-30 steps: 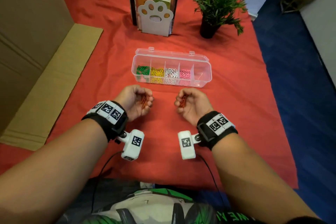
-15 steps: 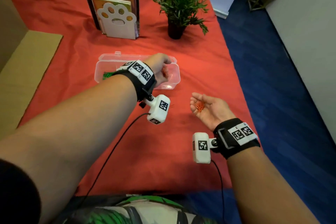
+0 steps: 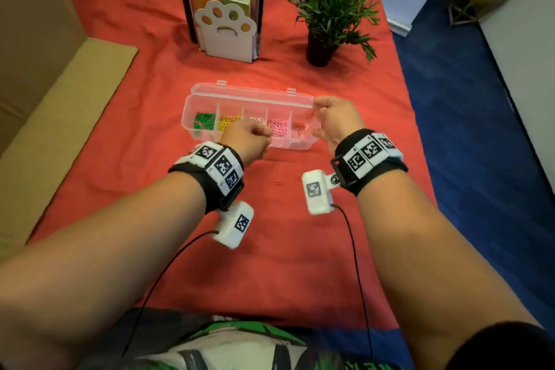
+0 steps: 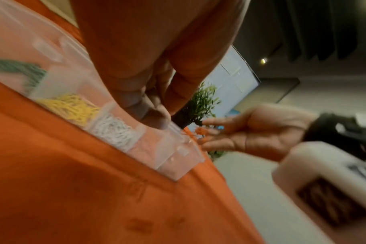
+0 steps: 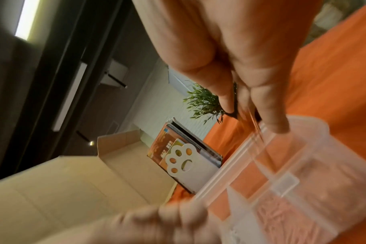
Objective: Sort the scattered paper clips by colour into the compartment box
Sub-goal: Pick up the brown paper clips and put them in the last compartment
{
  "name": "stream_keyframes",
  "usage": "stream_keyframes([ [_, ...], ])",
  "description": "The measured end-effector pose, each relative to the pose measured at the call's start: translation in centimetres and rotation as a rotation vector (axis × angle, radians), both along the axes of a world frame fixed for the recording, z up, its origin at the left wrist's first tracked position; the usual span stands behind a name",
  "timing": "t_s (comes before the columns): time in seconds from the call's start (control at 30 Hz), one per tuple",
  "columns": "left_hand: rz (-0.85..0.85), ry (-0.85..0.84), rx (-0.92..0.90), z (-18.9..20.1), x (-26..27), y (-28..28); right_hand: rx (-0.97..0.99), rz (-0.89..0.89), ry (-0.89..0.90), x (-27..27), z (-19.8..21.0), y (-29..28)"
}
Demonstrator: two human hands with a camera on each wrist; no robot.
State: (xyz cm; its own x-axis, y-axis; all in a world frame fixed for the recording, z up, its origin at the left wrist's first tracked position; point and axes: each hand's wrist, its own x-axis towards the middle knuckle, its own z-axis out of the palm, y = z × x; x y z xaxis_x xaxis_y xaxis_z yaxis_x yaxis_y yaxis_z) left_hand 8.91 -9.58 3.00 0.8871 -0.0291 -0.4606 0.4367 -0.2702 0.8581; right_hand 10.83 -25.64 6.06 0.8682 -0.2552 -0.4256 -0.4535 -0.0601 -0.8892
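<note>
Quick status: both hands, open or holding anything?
Left hand: fingers curled, contents hidden, cannot tell.
Right hand: open, tipping orange paper clips into the compartment box.

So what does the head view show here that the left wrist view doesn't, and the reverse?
Only the head view shows both wrists, the paw bookend and the pink clips. Only the left wrist view shows the right hand open, palm up, orange clips at its fingertips. Both show the compartment box, green clips and plant.
</note>
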Motion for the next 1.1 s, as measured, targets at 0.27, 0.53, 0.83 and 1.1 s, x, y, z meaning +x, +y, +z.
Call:
stream_keyframes([
  [0.27,-0.383,-0.172,0.45,-2.8,-4.1,0.3,-0.637,0.257,0.146,-5.7,-2.7,-2.4],
  [0.53,-0.721,-0.359,0.75,-4.7,-4.1,-2.6,-1.05,0.557,0.217,-12.6,-7.4,-1.2],
  [0.83,-0.769,-0.394,0.796,-6.3,-4.3,-2.1,-1.093,0.631,0.169,-12.0,-7.3,-0.2],
  [1.1,-0.024,0.18,0.056,-4.7,-3.4,-0.7,-0.884,0.509,0.07,-8.1,-7.7,0.5],
])
